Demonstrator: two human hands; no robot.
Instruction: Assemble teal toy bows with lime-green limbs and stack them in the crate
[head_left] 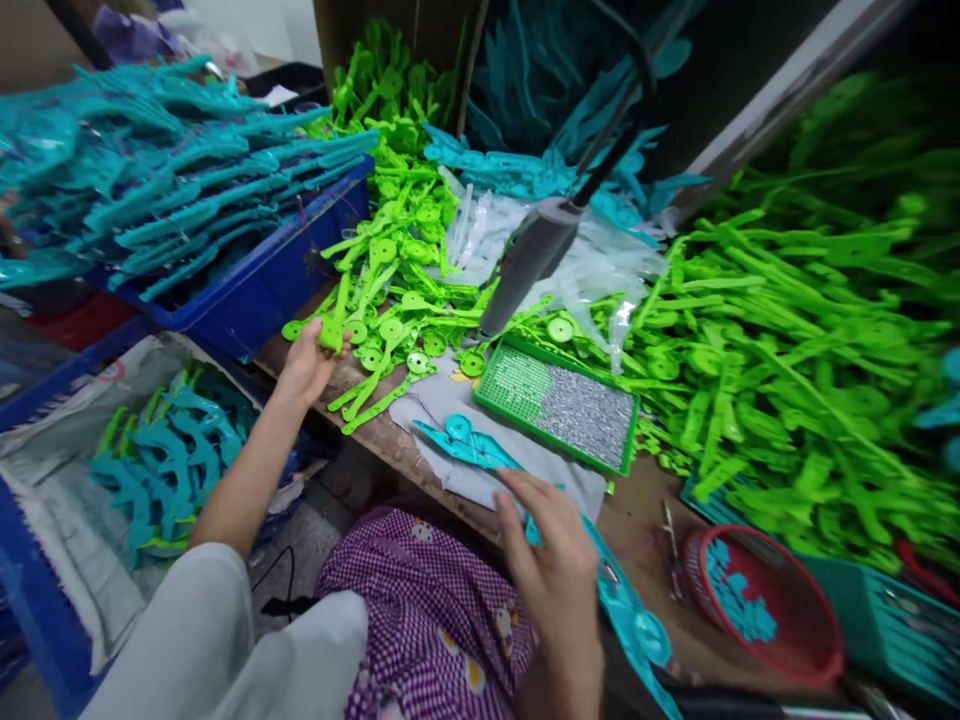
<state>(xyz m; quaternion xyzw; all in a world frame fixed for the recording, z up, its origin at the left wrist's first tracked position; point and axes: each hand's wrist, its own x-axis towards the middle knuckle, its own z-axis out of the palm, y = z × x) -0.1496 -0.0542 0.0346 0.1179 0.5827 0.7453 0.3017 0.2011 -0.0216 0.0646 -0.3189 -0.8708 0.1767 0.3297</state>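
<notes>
Over at the pile's left edge, my left hand (306, 362) has its fingers closed around a bright green plastic part (330, 332). My right hand (551, 545) is over the table's front edge, fingers stretched out and slightly blurred. Its fingertips are close to a long teal plastic part (465, 440) lying on a grey cloth (581, 488); whether they touch it I cannot tell. A second teal stretch (630, 610) shows on the other side of this hand, and the hand hides how the two relate. Beyond the cloth, a green tray (622, 458) holds many small silvery pieces.
A grey power screwdriver (529, 260) hangs over the table. Green parts (757, 340) heap up at right, with clear plastic pieces (592, 260) behind. Teal parts fill a blue crate (262, 290); a lined bin (52, 510) stands lower left. A red basket (814, 610) sits at right.
</notes>
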